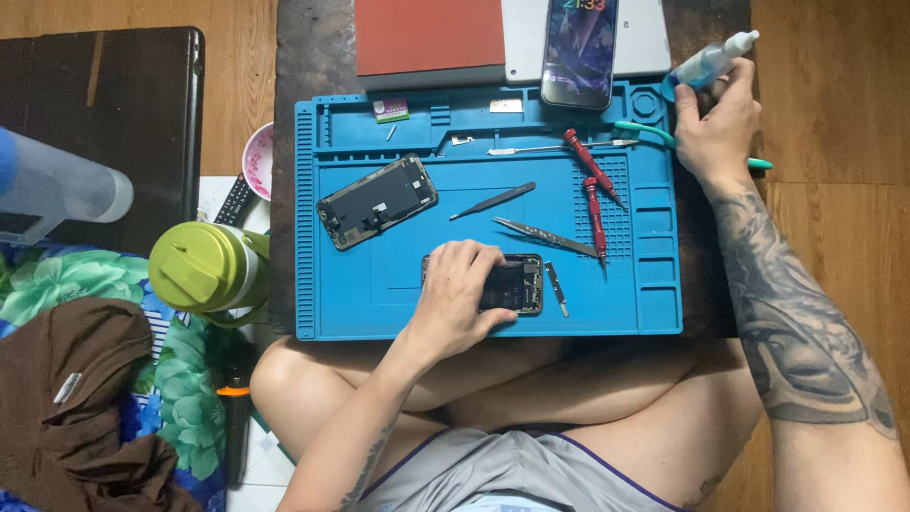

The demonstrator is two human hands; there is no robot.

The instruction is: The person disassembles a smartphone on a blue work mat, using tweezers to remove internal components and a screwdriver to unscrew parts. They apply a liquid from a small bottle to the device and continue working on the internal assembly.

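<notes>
My left hand (458,296) rests on an opened phone body (514,284) at the front of a blue repair mat (346,294), fingers curled over its left part. My right hand (716,123) is at the mat's far right corner, closed around a small clear squeeze bottle (713,60) with a white nozzle. A detached phone screen (376,201) lies face down on the mat's left. Two red screwdrivers (593,190), metal tweezers (545,235) and a dark pry tool (493,200) lie between my hands.
A lit phone (579,47) leans at the back, over a white tablet (645,38) and a red book (428,36). Teal-handled tool (654,135) lies by my right hand. A green-lidded jug (204,267), pink bowl (257,156) and brown cloth (81,398) sit left.
</notes>
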